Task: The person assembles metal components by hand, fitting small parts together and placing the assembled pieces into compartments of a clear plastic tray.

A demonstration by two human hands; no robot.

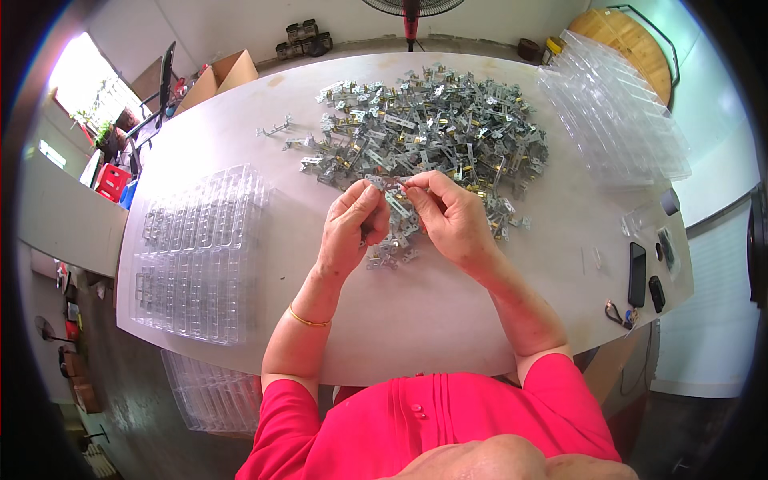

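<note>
Head view: white table [448,320] on grey floor, both hands [352,228] [452,216] pinched on half-hidden metal bracket [396,200] before bracket heap [432,128].

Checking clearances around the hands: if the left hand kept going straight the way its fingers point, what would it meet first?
The left hand points up-table, so it would likely first meet the pile of metal brackets just beyond its fingertips, though depth is unclear.

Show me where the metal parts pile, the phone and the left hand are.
metal parts pile [436,120], head view, middle of the heap
phone [637,274], head view, middle of its dark face
left hand [352,228], head view, back of the hand
</note>
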